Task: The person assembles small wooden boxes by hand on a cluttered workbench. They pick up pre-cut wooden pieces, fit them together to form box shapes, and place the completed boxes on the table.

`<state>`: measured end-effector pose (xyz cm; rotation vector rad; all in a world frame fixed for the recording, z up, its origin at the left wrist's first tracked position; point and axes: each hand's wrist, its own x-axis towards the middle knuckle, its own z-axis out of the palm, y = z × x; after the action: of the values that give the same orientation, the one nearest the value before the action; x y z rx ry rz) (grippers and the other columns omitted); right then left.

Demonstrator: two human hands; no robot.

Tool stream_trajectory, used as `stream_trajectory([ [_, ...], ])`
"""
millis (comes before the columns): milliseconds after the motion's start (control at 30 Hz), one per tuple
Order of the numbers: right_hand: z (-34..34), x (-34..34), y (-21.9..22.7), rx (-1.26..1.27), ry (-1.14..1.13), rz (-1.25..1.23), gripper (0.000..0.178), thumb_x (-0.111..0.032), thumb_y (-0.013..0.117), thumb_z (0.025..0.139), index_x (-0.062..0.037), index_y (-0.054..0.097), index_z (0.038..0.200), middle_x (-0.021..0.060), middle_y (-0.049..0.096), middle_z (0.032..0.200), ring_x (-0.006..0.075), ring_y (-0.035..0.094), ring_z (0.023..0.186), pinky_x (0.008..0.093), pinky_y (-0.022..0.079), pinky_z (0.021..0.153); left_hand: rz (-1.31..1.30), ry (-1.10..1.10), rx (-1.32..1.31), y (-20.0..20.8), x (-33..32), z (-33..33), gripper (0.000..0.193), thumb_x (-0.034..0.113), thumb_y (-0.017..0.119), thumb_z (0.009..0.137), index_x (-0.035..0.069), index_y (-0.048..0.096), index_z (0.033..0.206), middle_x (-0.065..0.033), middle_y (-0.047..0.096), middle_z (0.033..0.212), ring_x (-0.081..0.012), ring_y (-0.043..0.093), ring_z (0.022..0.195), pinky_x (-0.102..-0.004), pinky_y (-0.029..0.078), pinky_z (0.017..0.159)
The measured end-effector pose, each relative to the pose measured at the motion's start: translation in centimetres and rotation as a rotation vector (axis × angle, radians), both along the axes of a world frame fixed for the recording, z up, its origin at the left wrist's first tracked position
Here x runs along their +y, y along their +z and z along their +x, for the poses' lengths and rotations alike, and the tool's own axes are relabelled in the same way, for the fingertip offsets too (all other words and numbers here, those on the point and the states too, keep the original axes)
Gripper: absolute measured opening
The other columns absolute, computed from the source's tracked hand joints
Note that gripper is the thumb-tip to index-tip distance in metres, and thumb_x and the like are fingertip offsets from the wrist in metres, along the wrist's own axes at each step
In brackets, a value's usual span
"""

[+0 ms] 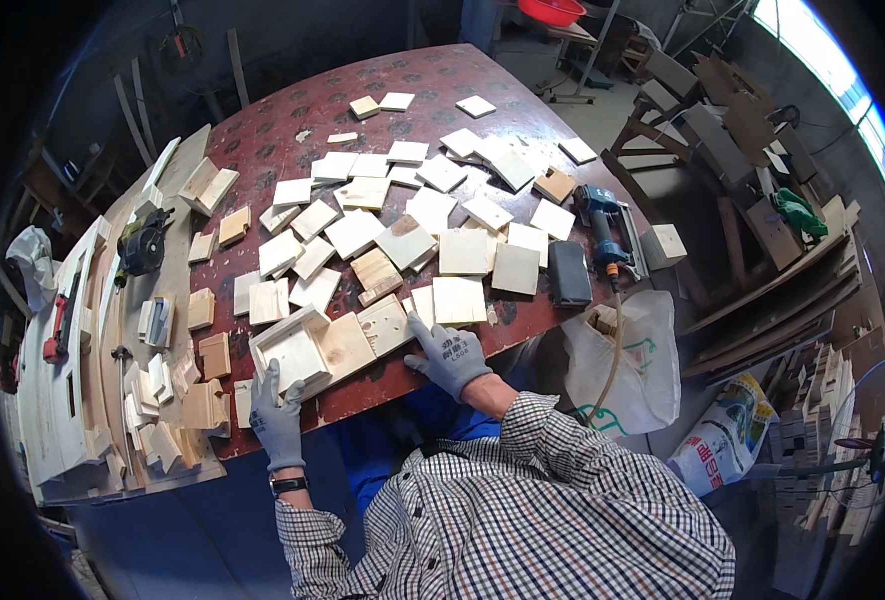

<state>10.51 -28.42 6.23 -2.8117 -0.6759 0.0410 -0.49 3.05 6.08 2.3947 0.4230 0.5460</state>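
Observation:
Both my hands wear grey gloves and lie at the near edge of a red table (262, 140). My left hand (278, 425) is open, its finger and thumb apart at the near left corner of a shallow wooden box (294, 352) with raised sides. My right hand (450, 358) is open too, thumb and fingers spread, fingertips against the end of a pale wooden board (386, 324). Between the box and that board lies another flat wooden piece (346, 343). Just beyond the right fingers sits a square wooden piece (459, 300). Many similar squares (355, 233) lie loosely piled farther back.
A blue nail gun (602, 235) with a hose rests at the table's right edge, beside a dark block (568, 274). A white sack (630, 365) hangs below. Leftward, a wooden bench (102, 400) holds small blocks, a black round tool (144, 243) and a red-handled tool (59, 325).

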Motion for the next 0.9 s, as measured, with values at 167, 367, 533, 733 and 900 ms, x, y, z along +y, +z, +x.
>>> stream_trajectory([
  [167,2.8,-3.0,-1.8,-0.063,-0.163,0.065,0.052,-0.045,0.063,0.100,-0.0148,0.056,0.142,0.0135,0.076,0.096,0.0331,0.075,0.085,0.0476,0.057,0.072,-0.176,-0.063,0.030,1.6,-0.6,-0.6,0.069,0.039,0.085,0.088,-0.001,0.066,0.140,-0.0180,0.066,0.137,-0.0312,0.064,0.128,-0.0393,0.052,0.107],
  [367,2.9,-4.4,-1.4,-0.075,-0.191,0.110,0.035,-0.035,0.058,0.101,-0.0154,0.062,0.130,0.0145,0.077,0.091,0.0362,0.075,0.078,0.0501,0.058,0.067,0.019,-0.132,0.048,1.1,-1.0,-1.2,0.063,0.037,0.080,0.095,-0.001,0.064,0.142,-0.0183,0.063,0.144,-0.0344,0.060,0.131,-0.0431,0.046,0.114],
  [533,2.1,-4.2,-1.5,-0.110,-0.215,0.139,0.030,-0.030,0.058,0.101,-0.0157,0.068,0.125,0.0158,0.075,0.087,0.0372,0.073,0.071,0.0507,0.056,0.060,-0.041,-0.114,-0.031,0.8,-1.4,-1.7,0.057,0.026,0.069,0.103,0.001,0.053,0.152,-0.0193,0.056,0.152,-0.0345,0.050,0.144,-0.0461,0.039,0.120],
  [733,0.2,-5.8,-2.1,-0.251,-0.228,0.193,0.029,-0.029,0.068,0.095,-0.0199,0.071,0.122,0.0094,0.071,0.086,0.0328,0.071,0.075,0.0488,0.056,0.065,-0.188,-0.071,-0.048,0.1,-0.9,-1.6,0.054,0.021,0.071,0.101,0.002,0.056,0.149,-0.0193,0.053,0.155,-0.0351,0.045,0.148,-0.0452,0.034,0.124],
  [900,-0.4,-7.0,-2.3,-0.186,-0.213,0.171,0.039,-0.029,0.070,0.094,-0.0258,0.068,0.133,0.0095,0.068,0.090,0.0312,0.071,0.084,0.0474,0.057,0.073,-0.049,-0.029,-0.034,0.5,-1.3,-1.3,0.057,0.041,0.072,0.100,0.010,0.061,0.146,-0.0236,0.056,0.146,-0.0407,0.058,0.135,-0.0476,0.052,0.108],
])
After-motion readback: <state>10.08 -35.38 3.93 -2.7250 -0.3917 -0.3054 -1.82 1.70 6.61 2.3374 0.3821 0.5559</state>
